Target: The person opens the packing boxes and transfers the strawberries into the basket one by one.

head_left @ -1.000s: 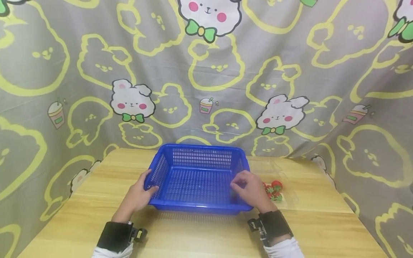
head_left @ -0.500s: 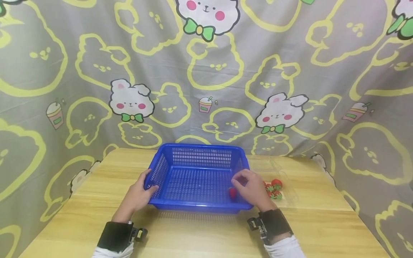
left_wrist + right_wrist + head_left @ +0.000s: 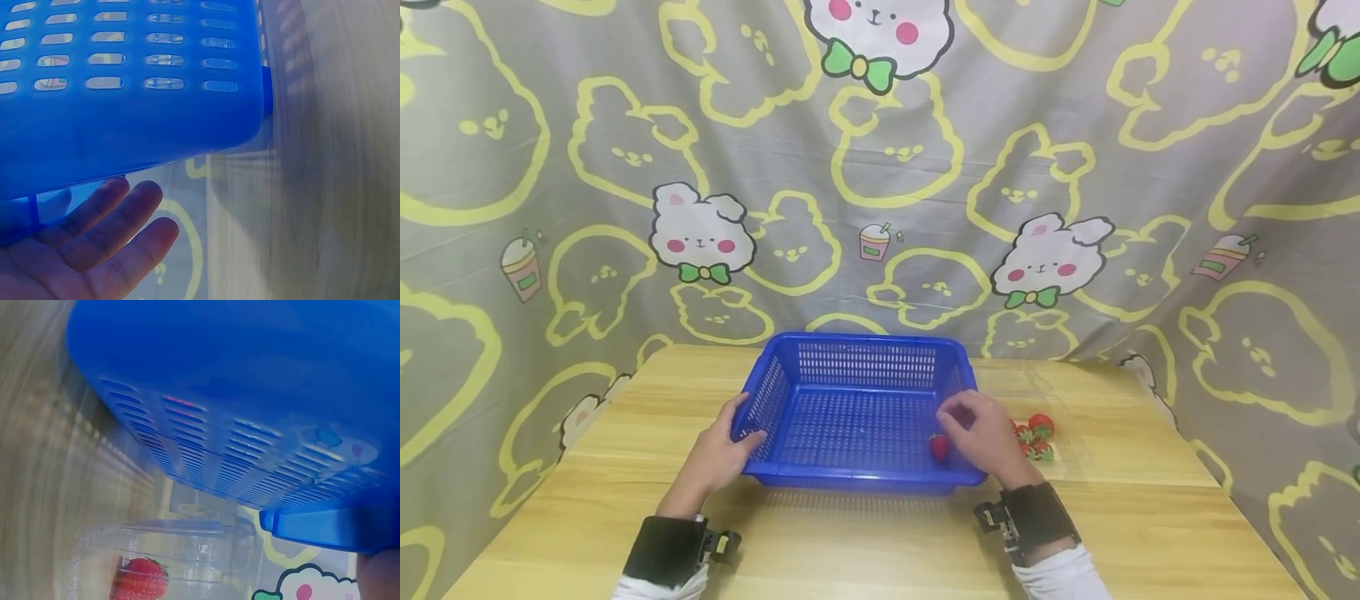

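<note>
A blue perforated plastic basket (image 3: 862,477) stands on the wooden table. My left hand (image 3: 724,450) grips its left rim, thumb on the inner side; in the left wrist view, several fingers (image 3: 119,234) extend below the rim outside. Over the right rim reaches my right hand (image 3: 988,437), its fingers loosely curled above the basket's inside with nothing seen between them. One red strawberry (image 3: 938,447) lies in the front right corner, just below the fingertips. Right of that hand, several strawberries (image 3: 1041,426) sit in a clear plastic box (image 3: 1075,442), partly hidden by the hand.
The pale wooden table (image 3: 865,550) extends in front of and beside the basket. A grey curtain (image 3: 805,150) with rabbit prints hangs behind the table and on both sides. Each wrist carries a black band with a small camera.
A blurred green spot below my right fingertips has become a red strawberry lying in the basket, let go by the right hand. Both hands stay nearly still.
</note>
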The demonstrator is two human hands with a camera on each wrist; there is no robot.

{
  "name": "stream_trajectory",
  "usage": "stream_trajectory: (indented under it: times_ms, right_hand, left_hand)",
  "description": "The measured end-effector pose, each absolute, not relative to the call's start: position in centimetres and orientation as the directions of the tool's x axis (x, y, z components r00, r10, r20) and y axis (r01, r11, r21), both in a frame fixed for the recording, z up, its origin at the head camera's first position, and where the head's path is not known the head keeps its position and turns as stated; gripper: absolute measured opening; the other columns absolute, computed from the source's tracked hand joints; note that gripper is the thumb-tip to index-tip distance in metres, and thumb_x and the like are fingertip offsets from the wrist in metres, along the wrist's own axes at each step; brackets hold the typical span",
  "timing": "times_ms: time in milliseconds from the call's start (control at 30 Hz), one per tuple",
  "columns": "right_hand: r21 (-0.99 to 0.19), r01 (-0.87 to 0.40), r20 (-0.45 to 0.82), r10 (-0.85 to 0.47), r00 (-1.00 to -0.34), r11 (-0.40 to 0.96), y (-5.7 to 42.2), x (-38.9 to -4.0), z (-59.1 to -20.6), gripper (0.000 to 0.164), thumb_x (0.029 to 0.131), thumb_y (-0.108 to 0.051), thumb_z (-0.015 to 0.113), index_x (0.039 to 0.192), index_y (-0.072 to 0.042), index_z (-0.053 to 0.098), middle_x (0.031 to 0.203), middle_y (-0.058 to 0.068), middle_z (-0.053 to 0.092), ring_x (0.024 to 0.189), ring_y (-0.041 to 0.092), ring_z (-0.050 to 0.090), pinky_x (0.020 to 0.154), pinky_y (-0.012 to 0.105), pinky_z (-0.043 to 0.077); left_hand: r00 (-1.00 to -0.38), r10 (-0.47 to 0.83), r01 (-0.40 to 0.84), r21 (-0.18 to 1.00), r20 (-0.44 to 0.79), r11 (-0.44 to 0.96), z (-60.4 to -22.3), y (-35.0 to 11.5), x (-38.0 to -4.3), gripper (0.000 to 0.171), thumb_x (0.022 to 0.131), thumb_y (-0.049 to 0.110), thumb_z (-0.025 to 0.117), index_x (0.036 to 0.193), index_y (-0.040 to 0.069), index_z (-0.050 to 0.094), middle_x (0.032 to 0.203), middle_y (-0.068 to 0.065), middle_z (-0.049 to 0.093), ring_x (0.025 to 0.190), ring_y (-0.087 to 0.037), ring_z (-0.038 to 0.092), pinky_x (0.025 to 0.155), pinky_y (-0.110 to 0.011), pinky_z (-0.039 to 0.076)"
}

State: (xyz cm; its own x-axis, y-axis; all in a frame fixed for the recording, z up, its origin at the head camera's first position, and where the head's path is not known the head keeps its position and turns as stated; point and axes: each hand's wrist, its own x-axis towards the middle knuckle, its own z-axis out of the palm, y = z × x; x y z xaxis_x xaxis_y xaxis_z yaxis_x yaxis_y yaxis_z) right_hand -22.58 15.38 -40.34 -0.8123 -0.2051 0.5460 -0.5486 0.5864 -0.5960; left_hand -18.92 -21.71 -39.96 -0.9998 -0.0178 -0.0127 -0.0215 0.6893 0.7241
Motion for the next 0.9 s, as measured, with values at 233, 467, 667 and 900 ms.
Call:
stream_trajectory:
  times_ms: [233, 467, 667, 900]
  right_hand:
    - [-0.610, -0.555, 0.567, -0.178, -0.805, 0.566, 16.1, -22.9, -40.2, 0.004, 0.080, -0.006, 0.071, 0.082, -0.008, 0.068, 0.076, 0.004, 0.068, 0.068, 0.015, 0.059, 0.060, 0.036, 0.055]
    - [-0.668, -0.491, 0.539, -0.091, -0.837, 0.560, 17.7, -23.2, -40.1, 0.005, 0.082, -0.006, 0.070, 0.084, -0.002, 0.068, 0.080, 0.011, 0.070, 0.074, 0.022, 0.066, 0.066, 0.041, 0.059]
    - [-0.723, -0.406, 0.477, -0.021, -0.879, 0.559, 18.9, -23.4, -40.1, 0.009, 0.084, -0.006, 0.068, 0.092, -0.001, 0.068, 0.084, 0.013, 0.070, 0.074, 0.022, 0.065, 0.064, 0.037, 0.059]
    - [-0.747, -0.322, 0.425, 0.045, -0.904, 0.581, 19.7, -23.8, -41.0, 0.016, 0.085, -0.005, 0.064, 0.100, 0.000, 0.065, 0.086, 0.016, 0.068, 0.079, 0.027, 0.066, 0.070, 0.042, 0.059]
  left_hand:
    - [-1.000, -0.015, -0.013, 0.717, -0.003, 0.697, -40.1, -21.7, -18.6, 0.066, 0.098, 0.021, 0.050, 0.149, 0.003, 0.011, 0.141, -0.042, 0.031, 0.123, -0.059, 0.035, 0.097, -0.073, 0.032]
    - [-1.000, -0.017, -0.015, 0.727, -0.005, 0.687, -40.4, -21.7, -18.7, 0.066, 0.098, 0.021, 0.050, 0.149, 0.004, 0.011, 0.141, -0.041, 0.032, 0.123, -0.059, 0.036, 0.097, -0.073, 0.033]
    - [-1.000, -0.017, -0.018, 0.726, -0.009, 0.687, -40.2, -21.7, -18.8, 0.067, 0.098, 0.022, 0.050, 0.149, 0.004, 0.011, 0.141, -0.042, 0.031, 0.123, -0.059, 0.035, 0.097, -0.073, 0.032]
    - [-1.000, -0.011, -0.014, 0.723, -0.008, 0.691, -39.9, -21.8, -18.8, 0.066, 0.098, 0.021, 0.049, 0.150, 0.005, 0.010, 0.141, -0.041, 0.031, 0.123, -0.058, 0.035, 0.097, -0.073, 0.032]
